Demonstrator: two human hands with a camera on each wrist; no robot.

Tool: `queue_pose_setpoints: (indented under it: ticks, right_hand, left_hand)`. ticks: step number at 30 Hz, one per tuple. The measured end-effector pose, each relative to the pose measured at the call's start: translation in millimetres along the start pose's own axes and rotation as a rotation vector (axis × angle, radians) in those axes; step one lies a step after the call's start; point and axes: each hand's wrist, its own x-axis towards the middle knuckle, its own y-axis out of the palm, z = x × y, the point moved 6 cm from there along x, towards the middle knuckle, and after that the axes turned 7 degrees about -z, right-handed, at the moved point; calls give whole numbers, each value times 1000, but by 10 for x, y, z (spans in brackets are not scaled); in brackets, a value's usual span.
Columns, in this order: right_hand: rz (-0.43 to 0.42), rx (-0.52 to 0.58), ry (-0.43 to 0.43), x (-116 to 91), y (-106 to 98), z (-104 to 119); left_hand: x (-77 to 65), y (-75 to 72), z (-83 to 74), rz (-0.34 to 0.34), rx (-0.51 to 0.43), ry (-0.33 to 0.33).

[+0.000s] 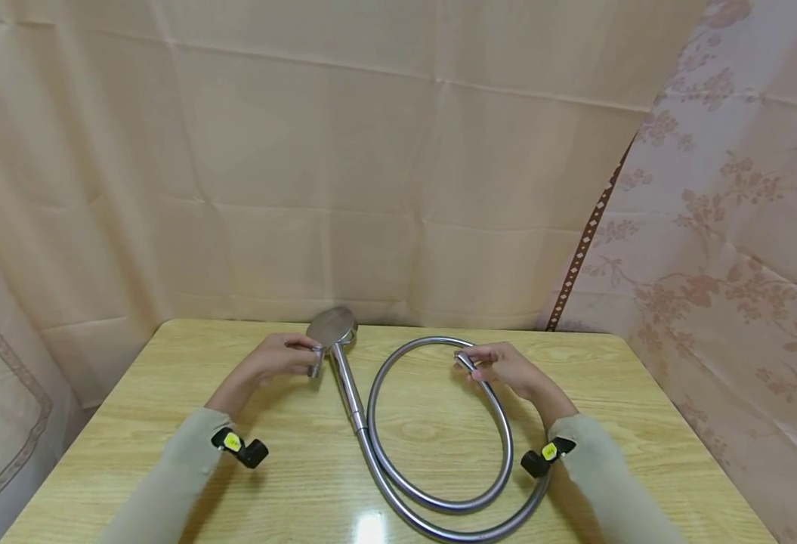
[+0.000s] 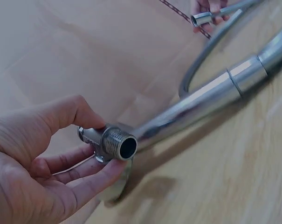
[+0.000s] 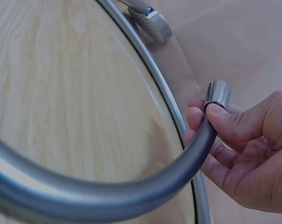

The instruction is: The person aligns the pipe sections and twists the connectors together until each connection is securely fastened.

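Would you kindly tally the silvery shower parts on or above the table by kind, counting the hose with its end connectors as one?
Shower head: 1
Hose: 1
Threaded fitting: 1
Total: 3

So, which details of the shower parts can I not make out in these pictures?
Left wrist view: the left hand covers part of the threaded fitting.
Right wrist view: the top edge cuts off the handle of the shower head.
Head view: the right hand hides part of the hose.
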Motion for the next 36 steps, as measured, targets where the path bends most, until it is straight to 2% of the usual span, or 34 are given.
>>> queue_pose_setpoints:
  ticks: [7, 11, 17, 25, 31, 36]
  right_hand:
    - [25, -2, -32, 18, -38, 104]
    - [29, 14, -52, 35, -45, 175]
    - [9, 3, -59, 56, -38, 275]
    - [6, 57, -38, 54, -34, 355]
    - [-5, 79, -29, 39, -21, 432]
    - [-14, 86, -42, 31, 7, 515]
  left_hand:
    - [12, 169, -197, 120, -131, 64]
    - [18, 276, -330, 155, -174, 98]
    - [86, 459, -504, 173, -278, 154]
    - [157, 687, -709, 192, -397, 222]
    - [204, 839, -813, 204, -515, 259]
    - [243, 936, -858, 223, -564, 299]
